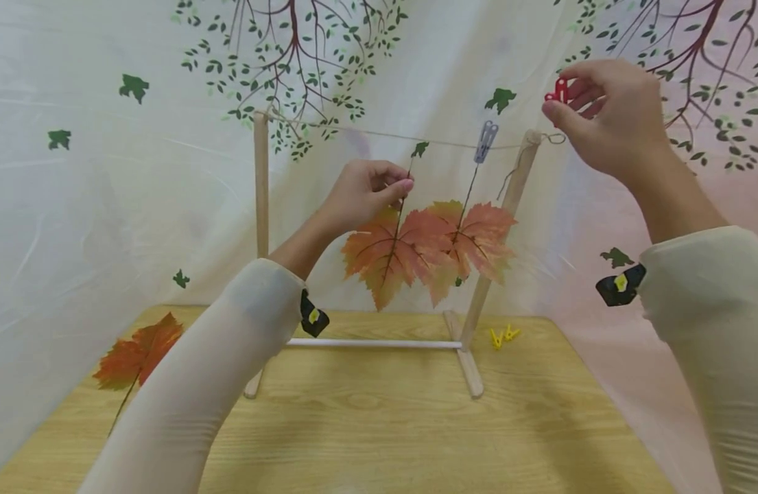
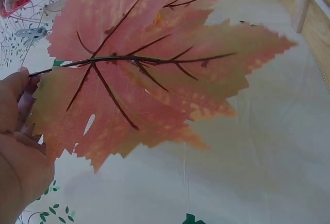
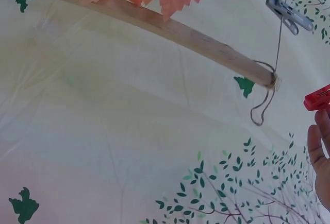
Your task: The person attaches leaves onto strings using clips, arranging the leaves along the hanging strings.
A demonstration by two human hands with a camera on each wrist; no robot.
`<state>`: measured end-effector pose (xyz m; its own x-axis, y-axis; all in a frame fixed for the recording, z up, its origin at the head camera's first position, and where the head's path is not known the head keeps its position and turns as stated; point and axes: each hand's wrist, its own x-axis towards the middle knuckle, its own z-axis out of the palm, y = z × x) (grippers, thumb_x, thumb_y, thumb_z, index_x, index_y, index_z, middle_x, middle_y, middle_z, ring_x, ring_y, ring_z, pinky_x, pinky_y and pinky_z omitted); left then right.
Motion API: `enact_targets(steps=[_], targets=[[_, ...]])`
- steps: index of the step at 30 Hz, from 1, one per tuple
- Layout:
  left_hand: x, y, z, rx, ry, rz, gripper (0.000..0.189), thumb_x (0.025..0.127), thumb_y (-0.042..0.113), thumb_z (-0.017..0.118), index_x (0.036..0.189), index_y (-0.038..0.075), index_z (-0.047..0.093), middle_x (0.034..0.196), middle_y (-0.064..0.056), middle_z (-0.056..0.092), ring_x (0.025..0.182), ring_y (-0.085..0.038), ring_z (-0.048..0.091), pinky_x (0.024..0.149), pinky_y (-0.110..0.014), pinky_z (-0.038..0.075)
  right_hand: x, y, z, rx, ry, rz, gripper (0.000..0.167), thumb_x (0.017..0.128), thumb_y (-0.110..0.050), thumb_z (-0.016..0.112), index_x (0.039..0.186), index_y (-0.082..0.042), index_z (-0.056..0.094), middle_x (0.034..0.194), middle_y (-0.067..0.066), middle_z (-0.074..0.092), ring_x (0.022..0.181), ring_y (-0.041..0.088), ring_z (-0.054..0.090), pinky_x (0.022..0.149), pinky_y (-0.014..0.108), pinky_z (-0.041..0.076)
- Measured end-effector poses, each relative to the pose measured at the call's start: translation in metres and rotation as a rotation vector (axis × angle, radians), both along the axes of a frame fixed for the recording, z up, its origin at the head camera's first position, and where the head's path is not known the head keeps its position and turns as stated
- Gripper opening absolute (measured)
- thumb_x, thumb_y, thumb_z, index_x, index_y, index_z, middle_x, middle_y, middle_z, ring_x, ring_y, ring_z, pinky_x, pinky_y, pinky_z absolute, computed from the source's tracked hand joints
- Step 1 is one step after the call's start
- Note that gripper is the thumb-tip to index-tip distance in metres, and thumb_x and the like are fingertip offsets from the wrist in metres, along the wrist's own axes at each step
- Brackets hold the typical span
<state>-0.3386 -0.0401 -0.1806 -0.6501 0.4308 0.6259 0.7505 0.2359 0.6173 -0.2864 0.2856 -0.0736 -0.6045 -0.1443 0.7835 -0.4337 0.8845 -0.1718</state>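
Observation:
My left hand (image 1: 369, 195) pinches the dark stem of an orange-green artificial maple leaf (image 1: 385, 254), holding it below the string (image 1: 366, 132). In the left wrist view this leaf (image 2: 129, 80) spreads out past the fingertips. My right hand (image 1: 622, 116) is raised beyond the right post and pinches a red clothespin (image 1: 560, 90), apart from the string. A second leaf (image 1: 486, 230) hangs by its stem from a grey clothespin (image 1: 486, 142) clipped on the string, partly behind the held leaf. The right wrist view shows the red clothespin (image 3: 318, 98) at its right edge.
The string is tied between two wooden posts (image 1: 261, 185) of a stand joined by a white rod (image 1: 379, 343). Two yellow clothespins (image 1: 497, 339) lie right of the stand on the wooden table (image 1: 379, 432). Another orange leaf (image 1: 138, 353) lies at left, partly behind my left sleeve.

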Motion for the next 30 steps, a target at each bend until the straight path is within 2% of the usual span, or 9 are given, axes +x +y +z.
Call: enact_targets(steps=[4,10,16,22,30], targets=[[-0.001,0.002,0.003,-0.001,-0.024,0.014,0.02,0.102,0.019,0.066,0.11,0.002,0.075,0.095,-0.009,0.073,0.078,-0.018,0.071,0.075,-0.03,0.057,0.0,-0.013,0.002,0.042,0.018,0.023,0.049,0.101,-0.039,0.063,0.142,-0.012,0.061,0.118,0.011,0.066,0.097,0.01,0.056,0.084,0.009,0.047],[-0.006,0.008,0.006,-0.008,-0.026,0.025,0.022,0.102,0.021,0.066,0.111,0.002,0.074,0.097,-0.01,0.073,0.078,-0.018,0.07,0.071,-0.03,0.057,0.0,-0.034,0.006,0.042,0.006,0.05,0.049,0.102,-0.038,0.062,0.144,-0.012,0.058,0.122,0.012,0.067,0.105,0.022,0.06,0.093,0.016,0.049],[-0.013,0.013,0.008,-0.021,-0.036,0.032,0.022,0.102,0.02,0.067,0.11,0.001,0.074,0.097,-0.014,0.073,0.077,-0.017,0.07,0.071,-0.03,0.056,-0.002,-0.057,0.006,0.026,-0.026,0.103,0.048,0.102,-0.035,0.063,0.143,-0.011,0.059,0.121,0.008,0.066,0.105,0.017,0.06,0.094,0.019,0.051],[-0.017,0.017,0.01,-0.025,-0.052,0.029,0.022,0.101,0.019,0.067,0.109,0.0,0.074,0.095,-0.015,0.072,0.076,-0.019,0.07,0.073,-0.03,0.058,-0.005,-0.074,0.001,0.055,-0.032,0.167,0.045,0.102,-0.031,0.064,0.139,-0.007,0.059,0.122,0.008,0.069,0.107,0.016,0.063,0.096,0.022,0.051],[-0.02,0.015,0.01,-0.04,-0.084,0.071,0.017,0.1,0.019,0.068,0.106,0.004,0.074,0.094,-0.014,0.072,0.077,-0.02,0.069,0.075,-0.028,0.059,-0.008,-0.095,0.0,0.037,-0.07,0.27,0.041,0.102,-0.028,0.064,0.134,-0.003,0.06,0.119,0.007,0.069,0.105,0.018,0.065,0.098,0.025,0.051]])
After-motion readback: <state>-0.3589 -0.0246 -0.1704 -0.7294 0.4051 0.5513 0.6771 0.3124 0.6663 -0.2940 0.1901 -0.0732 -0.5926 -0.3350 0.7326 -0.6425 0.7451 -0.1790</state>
